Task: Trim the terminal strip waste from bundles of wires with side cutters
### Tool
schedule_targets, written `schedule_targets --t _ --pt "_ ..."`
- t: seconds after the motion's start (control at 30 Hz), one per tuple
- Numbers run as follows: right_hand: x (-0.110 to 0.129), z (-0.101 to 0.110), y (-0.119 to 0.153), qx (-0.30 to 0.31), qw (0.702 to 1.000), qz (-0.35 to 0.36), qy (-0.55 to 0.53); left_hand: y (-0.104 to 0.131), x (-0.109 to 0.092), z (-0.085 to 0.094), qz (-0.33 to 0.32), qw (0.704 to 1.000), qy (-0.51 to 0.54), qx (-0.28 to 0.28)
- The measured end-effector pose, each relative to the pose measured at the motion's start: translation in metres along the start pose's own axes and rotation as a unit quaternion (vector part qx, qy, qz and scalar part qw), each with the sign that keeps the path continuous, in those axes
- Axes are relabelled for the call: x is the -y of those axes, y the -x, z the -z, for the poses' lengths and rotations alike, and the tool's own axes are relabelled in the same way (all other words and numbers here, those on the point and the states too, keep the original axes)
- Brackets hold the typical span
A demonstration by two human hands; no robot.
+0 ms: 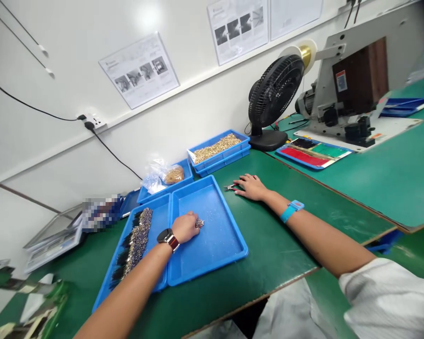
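Your left hand [185,227] rests inside the blue tray [229,245], fingers curled around a small cluster of shiny metal parts [199,222]. Just to its left, a second tray [106,289] holds a long row of similar parts [136,242]. Your right hand [251,186] lies flat on the green table [286,254], well apart from the other, fingertips touching small red-handled pliers [230,188].

Bare table [268,245] btwn 2 hands; fan [273,96], bins [219,150] behind.

Glittering small parts [199,222] clustered in blue tray [219,235]
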State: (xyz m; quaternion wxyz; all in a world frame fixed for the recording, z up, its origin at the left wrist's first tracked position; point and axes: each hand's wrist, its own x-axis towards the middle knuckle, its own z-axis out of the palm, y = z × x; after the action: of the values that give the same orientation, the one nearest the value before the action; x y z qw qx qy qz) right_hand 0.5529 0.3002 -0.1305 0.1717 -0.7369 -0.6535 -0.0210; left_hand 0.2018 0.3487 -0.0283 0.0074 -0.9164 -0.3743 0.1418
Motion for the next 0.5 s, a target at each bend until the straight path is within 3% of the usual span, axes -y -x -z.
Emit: schedule_targets --t 0.17,0.33,0.43,0.5 --pt "-0.001 0.000 -0.003 0.004 1.000 0.006 -0.017 0.008 -0.009 -0.005 0.026 0.999 0.029 -0.023" --pt "0.007 0.002 -0.003 0.003 0.999 0.003 -0.039 0.017 -0.011 -0.015 0.044 0.987 0.144 -0.055" --pt "0.011 0.007 0.002 0.003 0.998 0.000 -0.060 0.017 -0.006 -0.015 0.037 0.959 0.270 -0.080" --pt "0.015 0.016 0.008 -0.006 0.997 -0.007 -0.078 0.015 0.001 -0.010 0.017 0.919 0.381 -0.097"
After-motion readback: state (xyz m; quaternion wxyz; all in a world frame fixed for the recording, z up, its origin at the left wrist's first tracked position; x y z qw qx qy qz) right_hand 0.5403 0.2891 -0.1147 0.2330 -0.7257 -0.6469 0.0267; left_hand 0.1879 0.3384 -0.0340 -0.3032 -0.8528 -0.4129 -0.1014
